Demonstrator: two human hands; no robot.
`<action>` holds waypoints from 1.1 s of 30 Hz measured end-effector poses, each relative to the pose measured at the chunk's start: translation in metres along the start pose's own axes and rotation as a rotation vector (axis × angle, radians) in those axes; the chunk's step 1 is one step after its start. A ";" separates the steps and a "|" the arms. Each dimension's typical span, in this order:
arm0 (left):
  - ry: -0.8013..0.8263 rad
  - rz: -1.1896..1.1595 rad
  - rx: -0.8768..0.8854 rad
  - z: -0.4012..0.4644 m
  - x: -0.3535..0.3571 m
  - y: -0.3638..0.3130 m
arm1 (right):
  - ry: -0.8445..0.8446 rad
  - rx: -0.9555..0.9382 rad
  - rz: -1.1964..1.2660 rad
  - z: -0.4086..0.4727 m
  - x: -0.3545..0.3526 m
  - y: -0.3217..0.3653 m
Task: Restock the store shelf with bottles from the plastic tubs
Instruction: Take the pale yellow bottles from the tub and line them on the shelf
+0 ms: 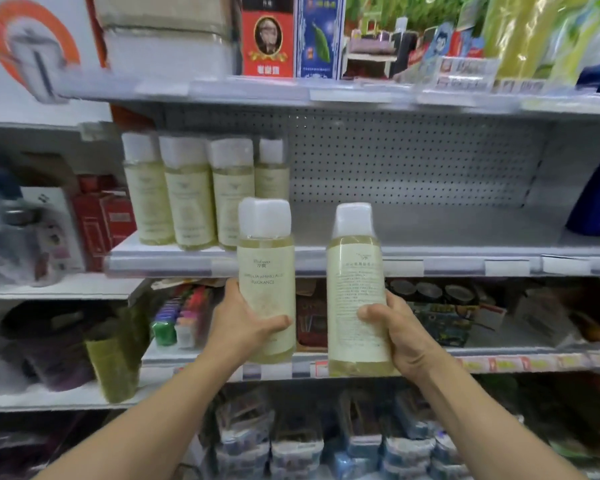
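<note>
My left hand (245, 322) grasps one bottle (266, 278), my right hand (400, 332) another (357, 289); both upright, raised toward the shelf (430, 230) gap at twelve o'clock, ready to place.

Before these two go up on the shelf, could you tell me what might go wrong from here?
1. The left hand grips its bottle low on the body, close to the row of bottles already shelved; a careless push could topple them.
2. The right hand also holds its bottle near the base, so it may tip when set down.
3. The right bottle shows its back label; it could be shelved facing the wrong way.
</note>
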State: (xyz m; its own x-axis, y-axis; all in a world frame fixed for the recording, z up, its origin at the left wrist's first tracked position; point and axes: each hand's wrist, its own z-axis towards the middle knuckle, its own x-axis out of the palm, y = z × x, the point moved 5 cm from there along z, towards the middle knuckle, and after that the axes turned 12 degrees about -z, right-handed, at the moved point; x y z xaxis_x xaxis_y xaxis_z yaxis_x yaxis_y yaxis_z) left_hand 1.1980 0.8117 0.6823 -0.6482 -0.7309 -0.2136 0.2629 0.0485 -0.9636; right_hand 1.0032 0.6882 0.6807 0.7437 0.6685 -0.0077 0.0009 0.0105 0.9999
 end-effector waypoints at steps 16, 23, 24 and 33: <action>-0.242 0.122 0.135 0.116 0.032 -0.070 | 0.145 -0.042 0.051 0.104 -0.019 0.049; -0.411 0.180 0.150 0.152 0.049 -0.067 | 0.212 -0.070 0.061 0.146 -0.030 0.054; -0.435 0.190 0.144 0.154 0.051 -0.066 | 0.215 -0.071 0.059 0.150 -0.032 0.054; -0.571 0.342 0.075 0.163 0.062 -0.060 | 0.248 -0.075 0.041 0.170 -0.044 0.047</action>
State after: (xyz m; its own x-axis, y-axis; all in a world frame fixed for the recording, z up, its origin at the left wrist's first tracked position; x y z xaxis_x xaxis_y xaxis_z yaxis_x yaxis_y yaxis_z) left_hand 1.2585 0.6527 0.7533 -0.0446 -0.9295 -0.3661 0.4490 0.3087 -0.8385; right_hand 1.0845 0.5326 0.7289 0.5554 0.8313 0.0219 -0.0822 0.0287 0.9962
